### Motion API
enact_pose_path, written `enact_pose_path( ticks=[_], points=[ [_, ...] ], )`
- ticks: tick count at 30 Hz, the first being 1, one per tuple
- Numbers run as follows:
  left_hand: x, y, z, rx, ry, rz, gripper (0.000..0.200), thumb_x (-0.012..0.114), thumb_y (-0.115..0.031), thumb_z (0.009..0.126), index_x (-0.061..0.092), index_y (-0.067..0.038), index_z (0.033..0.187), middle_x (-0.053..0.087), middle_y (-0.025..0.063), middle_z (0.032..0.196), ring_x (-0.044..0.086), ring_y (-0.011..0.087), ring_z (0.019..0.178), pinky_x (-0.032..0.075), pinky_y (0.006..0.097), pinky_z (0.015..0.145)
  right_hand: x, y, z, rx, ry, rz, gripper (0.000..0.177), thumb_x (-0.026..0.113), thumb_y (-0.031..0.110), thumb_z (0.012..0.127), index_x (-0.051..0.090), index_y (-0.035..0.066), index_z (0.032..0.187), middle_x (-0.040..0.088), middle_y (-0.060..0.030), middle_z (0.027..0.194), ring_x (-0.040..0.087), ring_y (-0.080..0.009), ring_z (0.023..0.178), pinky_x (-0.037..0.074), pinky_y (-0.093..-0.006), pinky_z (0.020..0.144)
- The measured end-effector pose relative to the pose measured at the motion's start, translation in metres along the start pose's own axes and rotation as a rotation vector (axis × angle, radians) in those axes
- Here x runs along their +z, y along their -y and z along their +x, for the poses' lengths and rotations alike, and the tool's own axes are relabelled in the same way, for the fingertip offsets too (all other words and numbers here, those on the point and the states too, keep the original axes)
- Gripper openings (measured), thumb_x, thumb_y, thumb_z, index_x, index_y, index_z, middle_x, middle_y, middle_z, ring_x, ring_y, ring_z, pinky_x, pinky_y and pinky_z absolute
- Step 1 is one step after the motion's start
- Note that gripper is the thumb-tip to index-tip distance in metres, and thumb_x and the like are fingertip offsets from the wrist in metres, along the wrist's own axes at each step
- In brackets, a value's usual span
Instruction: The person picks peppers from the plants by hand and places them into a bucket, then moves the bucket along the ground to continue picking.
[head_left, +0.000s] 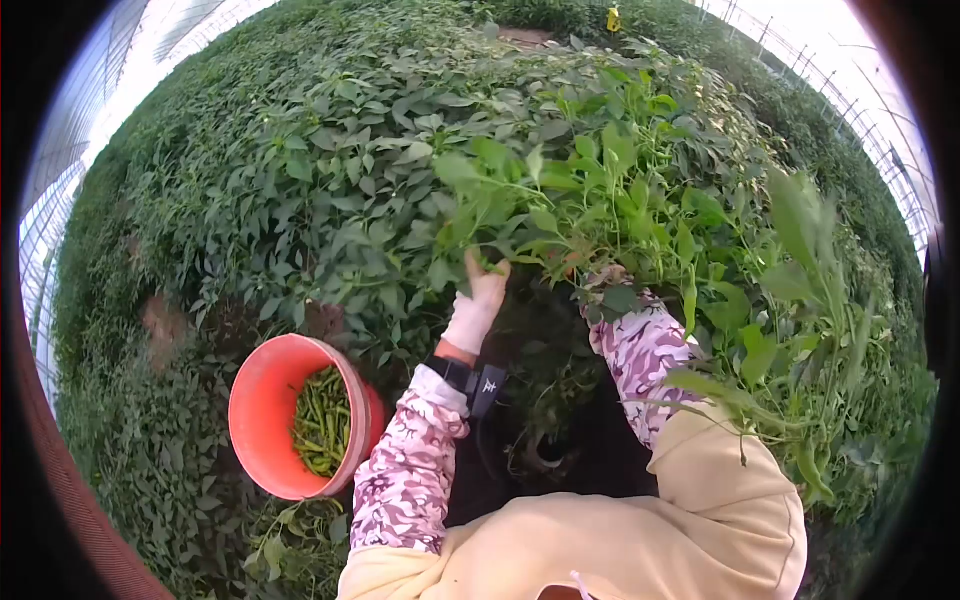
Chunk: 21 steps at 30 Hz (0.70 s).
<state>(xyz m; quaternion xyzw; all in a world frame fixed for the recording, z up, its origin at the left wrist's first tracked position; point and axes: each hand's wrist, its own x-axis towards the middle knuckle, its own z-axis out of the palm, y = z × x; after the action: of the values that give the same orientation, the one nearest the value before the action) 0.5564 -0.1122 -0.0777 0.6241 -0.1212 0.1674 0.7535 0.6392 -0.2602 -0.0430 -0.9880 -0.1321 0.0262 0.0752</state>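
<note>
My left hand, in a pale glove, reaches into the pepper plants. Its thumb and finger curl around a bit of green, too small to tell whether stem, leaf or pepper. To its right, my right hand is among the brighter green branches of a pepper plant. Leaves cover most of its fingers, so its grip is hidden. A long light-green pepper hangs just beyond my right sleeve.
A red bucket partly filled with green peppers stands tilted at my left. Leafy branches spread close along my right arm. A yellow object hangs far back. Greenhouse walls rise at both sides.
</note>
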Motion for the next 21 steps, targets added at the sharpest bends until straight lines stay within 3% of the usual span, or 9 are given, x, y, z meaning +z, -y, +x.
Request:
enact_pose_path(
  ticks=[2,4,6,9,11,14,17,19,21],
  points=[
    [-0.011,0.006,0.009,-0.416,-0.097,-1.023,0.039,0.052,-0.010,0.082,0.039,-0.009,0.119,0.051,0.0050,0.101,0.051,0.0173,0.085,0.045,0.0302,0.073,-0.004,-0.018,-0.002,0.037,0.005,-0.003,0.030,0.048,0.025,0.088,0.052,0.005,0.110,0.055,-0.0085,0.103,0.057,-0.0234,0.085,0.047,-0.0334,0.074],
    [-0.009,0.002,0.008,-0.433,-0.112,-1.150,0.049,0.056,-0.011,0.081,0.035,-0.009,0.124,0.051,0.0054,0.100,0.051,0.0174,0.082,0.045,0.0278,0.072,-0.005,-0.044,-0.014,0.054,0.028,0.004,0.031,0.047,0.025,0.089,0.051,0.005,0.112,0.055,-0.0089,0.106,0.057,-0.0245,0.088,0.047,-0.0342,0.075],
    [-0.007,-0.001,0.003,-0.186,-0.125,-0.120,0.053,0.059,0.003,0.077,0.040,-0.013,0.124,0.052,0.0005,0.093,0.049,0.0102,0.077,0.044,0.0268,0.066,-0.012,-0.079,-0.029,0.053,0.080,0.065,0.032,0.045,0.024,0.090,0.049,0.005,0.115,0.054,-0.0093,0.109,0.057,-0.0256,0.090,0.047,-0.0351,0.077],
    [-0.012,-0.021,-0.003,-0.204,-0.170,-0.125,0.057,0.064,-0.002,0.077,0.037,-0.011,0.126,0.050,0.0006,0.098,0.048,0.0106,0.081,0.044,0.0274,0.071,-0.029,-0.132,-0.045,0.058,0.203,0.537,0.033,0.044,0.024,0.092,0.047,0.005,0.119,0.053,-0.0098,0.114,0.057,-0.0272,0.093,0.047,-0.0364,0.079],
    [-0.022,-0.058,-0.011,-0.331,-0.067,-0.114,0.065,0.066,-0.005,0.076,0.030,-0.009,0.131,0.049,0.0025,0.105,0.049,0.0122,0.089,0.043,0.0266,0.078,-0.106,-0.063,-0.097,0.185,0.211,1.295,0.038,0.046,0.030,0.090,0.051,0.002,0.115,0.056,-0.0129,0.112,0.059,-0.0249,0.090,0.047,-0.0334,0.078],
    [-0.026,-0.071,-0.015,-0.321,-0.077,-0.069,0.073,0.068,-0.010,0.077,0.024,-0.004,0.135,0.045,0.0076,0.118,0.048,0.0163,0.099,0.039,0.0272,0.088,-0.122,-0.081,-0.120,0.046,0.235,1.609,0.041,0.051,0.030,0.088,0.051,-0.004,0.112,0.057,-0.0172,0.109,0.057,-0.0261,0.097,0.048,-0.0343,0.079],
    [-0.026,-0.066,-0.019,-0.373,-0.136,-0.131,0.067,0.069,-0.014,0.077,0.031,-0.002,0.130,0.049,0.0072,0.112,0.049,0.0164,0.096,0.040,0.0274,0.087,-0.134,-0.065,-0.146,-0.085,0.290,1.623,0.046,0.051,0.034,0.087,0.051,-0.005,0.112,0.056,-0.0177,0.112,0.057,-0.0260,0.099,0.047,-0.0356,0.083],
    [-0.025,-0.069,-0.016,-0.266,-0.096,-0.096,0.056,0.069,-0.016,0.077,0.039,-0.002,0.122,0.052,0.0059,0.105,0.050,0.0150,0.092,0.040,0.0266,0.085,-0.126,-0.062,-0.150,-0.101,0.422,1.360,0.044,0.052,0.035,0.086,0.057,-0.004,0.106,0.058,-0.0155,0.110,0.057,-0.0234,0.097,0.045,-0.0356,0.086],
    [-0.025,-0.079,-0.016,-0.332,0.016,0.058,0.058,0.062,-0.007,0.079,0.033,-0.002,0.130,0.048,0.0056,0.113,0.048,0.0151,0.095,0.040,0.0266,0.084,-0.127,-0.058,-0.152,-0.046,0.520,0.910,0.042,0.053,0.036,0.084,0.062,0.000,0.101,0.062,-0.0109,0.102,0.058,-0.0204,0.091,0.045,-0.0311,0.081]
  ],
)
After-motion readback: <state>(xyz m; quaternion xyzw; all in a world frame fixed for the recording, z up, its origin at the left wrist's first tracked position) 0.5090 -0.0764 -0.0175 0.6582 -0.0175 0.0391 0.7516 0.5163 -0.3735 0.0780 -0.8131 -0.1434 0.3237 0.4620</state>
